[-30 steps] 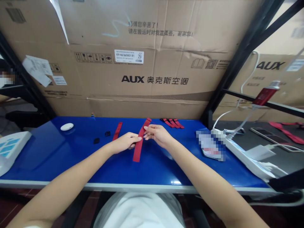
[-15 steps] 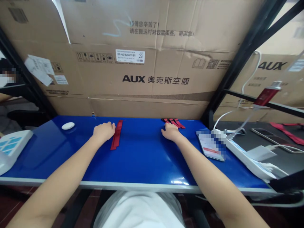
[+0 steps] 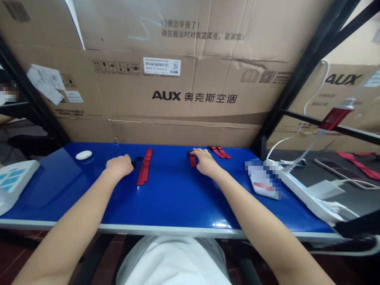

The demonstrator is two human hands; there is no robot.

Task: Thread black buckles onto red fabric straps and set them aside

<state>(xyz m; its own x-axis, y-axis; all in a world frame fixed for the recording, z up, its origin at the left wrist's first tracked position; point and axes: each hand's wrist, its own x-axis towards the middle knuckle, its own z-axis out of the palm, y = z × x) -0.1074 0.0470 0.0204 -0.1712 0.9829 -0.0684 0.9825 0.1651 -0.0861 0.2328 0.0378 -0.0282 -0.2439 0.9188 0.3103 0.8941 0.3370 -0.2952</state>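
Observation:
My left hand rests curled on the blue table, its fingertips at small black clips. Just to its right lie two red straps side by side. My right hand is farther right, fingers bent over the end of a single red strap that it grips or presses on the table. A small pile of red straps lies to the right of that hand, near the back edge.
A large cardboard box stands behind the table. A white oval object lies back left, a white device at the left edge. A card, a white power strip with cables and a phone lie right.
My left hand moved left off the two red straps to the black clips. My right hand slid left away from the pile, drawing one red strap with it.

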